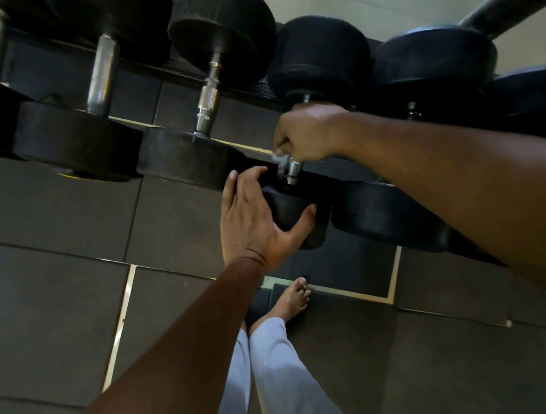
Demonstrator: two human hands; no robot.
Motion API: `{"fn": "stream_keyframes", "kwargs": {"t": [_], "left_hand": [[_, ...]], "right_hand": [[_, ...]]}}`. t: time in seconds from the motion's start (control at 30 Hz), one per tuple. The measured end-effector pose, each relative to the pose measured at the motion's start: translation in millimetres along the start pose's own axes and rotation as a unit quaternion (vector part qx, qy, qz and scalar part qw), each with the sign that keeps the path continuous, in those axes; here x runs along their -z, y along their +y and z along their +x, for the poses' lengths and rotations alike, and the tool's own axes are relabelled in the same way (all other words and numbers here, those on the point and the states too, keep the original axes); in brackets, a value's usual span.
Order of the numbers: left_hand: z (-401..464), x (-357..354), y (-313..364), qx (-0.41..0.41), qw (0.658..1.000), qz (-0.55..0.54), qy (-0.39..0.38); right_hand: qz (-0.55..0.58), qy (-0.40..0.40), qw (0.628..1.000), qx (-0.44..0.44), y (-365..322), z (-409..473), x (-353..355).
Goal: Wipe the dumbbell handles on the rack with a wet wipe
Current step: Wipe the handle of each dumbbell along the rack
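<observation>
Black dumbbells with chrome handles lie in a row on a dark rack (190,72). My right hand (304,134) is curled round the handle (293,170) of a small dumbbell, with a bit of white wet wipe (279,159) showing under its fingers. Most of that handle is hidden by the fist. My left hand (255,218) holds the near head (292,214) of the same dumbbell, fingers on its left side and thumb on its front face.
To the left lie two larger dumbbells with bare chrome handles (207,99) (103,74). Another dumbbell (391,213) sits to the right. Below is dark rubber tile flooring (71,291), and my bare foot (292,299) stands under the rack's front edge.
</observation>
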State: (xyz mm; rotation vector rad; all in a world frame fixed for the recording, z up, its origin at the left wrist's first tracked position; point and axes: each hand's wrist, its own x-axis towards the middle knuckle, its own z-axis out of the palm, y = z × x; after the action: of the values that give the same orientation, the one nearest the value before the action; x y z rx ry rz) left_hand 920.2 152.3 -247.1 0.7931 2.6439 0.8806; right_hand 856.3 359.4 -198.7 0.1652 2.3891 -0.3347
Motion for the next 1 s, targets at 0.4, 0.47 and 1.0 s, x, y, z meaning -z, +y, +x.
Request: {"fn": "stream_keyframes", "kwargs": {"t": [0.4, 0.47, 1.0], "left_hand": [[-1.1, -0.1, -1.8, -0.004, 0.999, -0.033, 0.006], [-1.2, -0.1, -2.5, -0.005, 0.999, -0.033, 0.001], [-16.5, 28.1, 32.8, -0.008, 0.998, -0.040, -0.040]], "right_hand": [[0.087, -0.099, 0.991, 0.016, -8.9, -5.3, -11.9], [0.131, -0.084, 0.988, 0.009, -5.1, -7.5, -16.1], [0.585, 0.201, 0.772, -0.149, 41.9, -115.7, -32.1]]}}
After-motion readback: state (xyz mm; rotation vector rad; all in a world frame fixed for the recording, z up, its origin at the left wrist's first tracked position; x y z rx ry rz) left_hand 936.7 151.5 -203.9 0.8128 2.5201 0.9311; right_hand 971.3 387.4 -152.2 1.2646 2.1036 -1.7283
